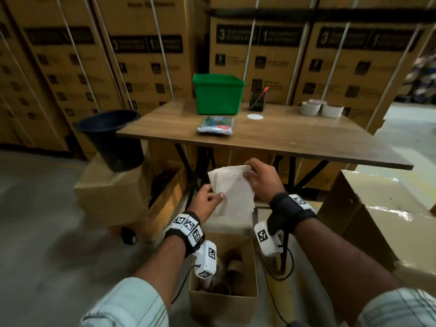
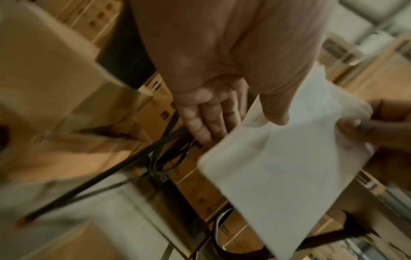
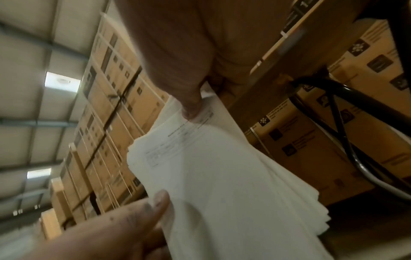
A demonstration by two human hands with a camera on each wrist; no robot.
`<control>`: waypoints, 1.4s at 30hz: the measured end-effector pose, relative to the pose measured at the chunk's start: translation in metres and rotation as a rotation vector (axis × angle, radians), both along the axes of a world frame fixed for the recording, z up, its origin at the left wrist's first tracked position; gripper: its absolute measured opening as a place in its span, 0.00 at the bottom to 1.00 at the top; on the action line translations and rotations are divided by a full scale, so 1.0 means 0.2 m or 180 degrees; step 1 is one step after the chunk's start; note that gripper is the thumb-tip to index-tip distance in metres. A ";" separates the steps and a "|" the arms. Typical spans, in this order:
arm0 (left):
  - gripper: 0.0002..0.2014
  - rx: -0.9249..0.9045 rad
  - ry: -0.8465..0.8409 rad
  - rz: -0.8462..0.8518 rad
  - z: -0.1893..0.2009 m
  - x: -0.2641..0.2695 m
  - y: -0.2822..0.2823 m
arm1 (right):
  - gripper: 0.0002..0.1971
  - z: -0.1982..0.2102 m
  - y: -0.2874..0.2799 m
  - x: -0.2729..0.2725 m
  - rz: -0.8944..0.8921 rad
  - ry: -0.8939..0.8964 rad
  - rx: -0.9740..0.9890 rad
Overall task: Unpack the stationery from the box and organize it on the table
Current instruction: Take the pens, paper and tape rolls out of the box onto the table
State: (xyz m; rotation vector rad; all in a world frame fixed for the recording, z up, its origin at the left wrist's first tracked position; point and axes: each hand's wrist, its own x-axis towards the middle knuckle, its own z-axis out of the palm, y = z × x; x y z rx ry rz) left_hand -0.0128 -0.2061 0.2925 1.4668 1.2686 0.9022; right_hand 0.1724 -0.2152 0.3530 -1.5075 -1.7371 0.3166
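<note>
Both hands hold a stack of white paper sheets (image 1: 232, 190) in the air, below the front edge of the wooden table (image 1: 295, 142). My left hand (image 1: 208, 200) pinches the stack's left edge, thumb on top. My right hand (image 1: 258, 179) grips its far right corner. The sheets (image 2: 284, 168) fill the lower right of the left wrist view. In the right wrist view the top sheet of the paper stack (image 3: 222, 184) shows a printed form. Beneath my wrists an open cardboard box (image 1: 224, 300) on the floor holds brown tape rolls.
On the table stand a green bin (image 1: 218, 95), a black pen holder (image 1: 257, 101) with a red pen, a plastic packet (image 1: 215, 126), a white disc (image 1: 255, 116) and tape rolls (image 1: 320, 109). A black bucket (image 1: 113, 138) sits on cartons at left; a taped carton (image 1: 382, 223) stands at right.
</note>
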 end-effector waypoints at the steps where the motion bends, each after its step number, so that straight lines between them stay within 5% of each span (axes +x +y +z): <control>1: 0.17 0.0081 0.0076 -0.0079 0.05 0.00 -0.03 | 0.08 0.05 -0.03 0.00 0.0014 0.0104 0.0082; 5: 0.15 0.0595 0.0293 0.0016 0.21 0.03 -0.09 | 0.12 0.20 -0.11 0.00 -0.0093 0.0476 0.0196; 11: 0.12 0.0980 0.0162 0.0494 0.42 0.06 -0.13 | 0.32 0.27 -0.22 0.01 -0.0182 0.0858 -0.0431; 15: 0.13 0.1093 0.0229 0.0559 0.53 0.06 -0.14 | 0.24 0.26 -0.28 -0.01 0.0050 0.0265 -0.0645; 24: 0.20 0.0911 0.0188 0.0168 0.61 0.08 -0.20 | 0.14 0.37 -0.31 0.01 -0.0104 0.0104 -0.0111; 28: 0.19 0.0995 0.0345 0.0453 0.61 0.10 -0.21 | 0.13 0.38 -0.33 0.00 -0.0073 -0.0036 0.0013; 37: 0.20 0.1013 0.0609 0.0673 0.66 0.13 -0.17 | 0.39 0.39 -0.40 0.01 0.0587 -0.0190 -0.0449; 42: 0.20 0.1053 0.0581 0.0375 0.62 0.13 -0.11 | 0.35 0.38 -0.34 0.04 0.0195 -0.0302 -0.0444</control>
